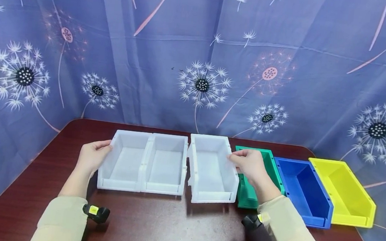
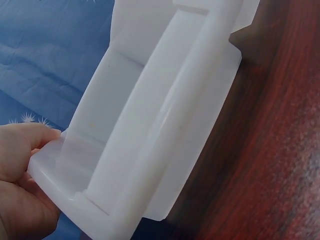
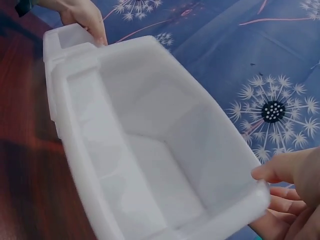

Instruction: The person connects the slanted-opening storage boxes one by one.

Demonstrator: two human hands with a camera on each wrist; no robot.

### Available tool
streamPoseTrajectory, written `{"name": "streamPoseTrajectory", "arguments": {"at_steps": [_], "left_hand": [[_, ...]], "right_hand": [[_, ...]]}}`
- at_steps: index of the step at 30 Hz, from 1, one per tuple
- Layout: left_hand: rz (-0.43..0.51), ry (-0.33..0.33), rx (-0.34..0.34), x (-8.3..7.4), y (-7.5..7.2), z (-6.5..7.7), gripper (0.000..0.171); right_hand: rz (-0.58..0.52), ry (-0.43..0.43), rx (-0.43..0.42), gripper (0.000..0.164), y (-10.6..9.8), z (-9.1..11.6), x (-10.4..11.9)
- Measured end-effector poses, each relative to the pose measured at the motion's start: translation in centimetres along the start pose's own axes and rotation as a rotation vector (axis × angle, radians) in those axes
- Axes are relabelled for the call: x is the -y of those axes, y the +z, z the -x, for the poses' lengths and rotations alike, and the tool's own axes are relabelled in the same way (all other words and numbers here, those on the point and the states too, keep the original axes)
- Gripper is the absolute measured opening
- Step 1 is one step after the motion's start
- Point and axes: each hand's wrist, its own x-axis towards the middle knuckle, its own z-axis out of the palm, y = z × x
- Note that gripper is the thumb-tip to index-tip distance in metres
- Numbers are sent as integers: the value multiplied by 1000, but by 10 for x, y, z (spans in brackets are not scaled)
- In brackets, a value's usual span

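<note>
My left hand point(image 1: 93, 156) pinches the outer side wall of a white plastic storage bin point(image 1: 127, 162), thumb over the rim. A second white bin point(image 1: 167, 164) stands side by side with it, their walls meeting. With my right hand point(image 1: 249, 165) I pinch the right wall of a third white bin point(image 1: 211, 169), which sits slightly turned, a narrow gap between it and the middle one. The third bin's front overhangs a shadow on the tabletop. In the right wrist view my thumb point(image 3: 275, 169) lies over the rim and the fingers are outside the wall.
A green bin point(image 1: 266, 162) stands partly behind my right hand, followed to the right by a blue bin point(image 1: 303, 189) and a yellow bin point(image 1: 343, 191). The dark red wooden table point(image 1: 154, 229) ends at a blue dandelion-print curtain point(image 1: 155, 74).
</note>
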Motion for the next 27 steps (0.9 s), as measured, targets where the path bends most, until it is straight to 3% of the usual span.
{"name": "streamPoseTrajectory", "arguments": {"at_steps": [14, 27], "left_hand": [[14, -4, -14, 2, 1, -2, 43], [5, 10, -39, 3, 1, -3, 41]], "right_hand": [[-55, 34, 91, 40, -18, -14, 10], [-87, 43, 119, 43, -11, -20, 17]]}}
